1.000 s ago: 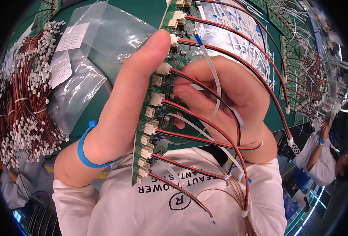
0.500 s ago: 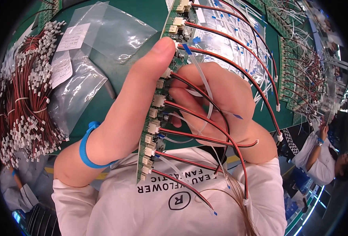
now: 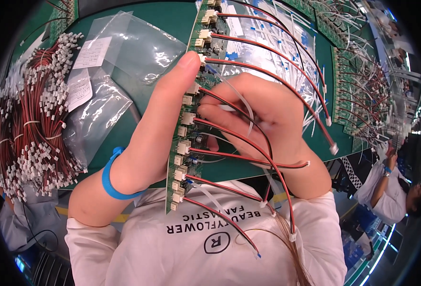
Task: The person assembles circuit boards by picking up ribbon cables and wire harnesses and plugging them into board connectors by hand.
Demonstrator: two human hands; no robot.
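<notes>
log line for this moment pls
left hand grips circuit board edge | right hand fingers at white connector | red-black wires plugged

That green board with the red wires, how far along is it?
Many white sockets on the green circuit board already carry red-and-black wire leads. The left hand holds the board on edge, while the right hand presses at a socket midway along. A few sockets near the lower end look empty. A big bundle of leads lies on the green bench.
</notes>
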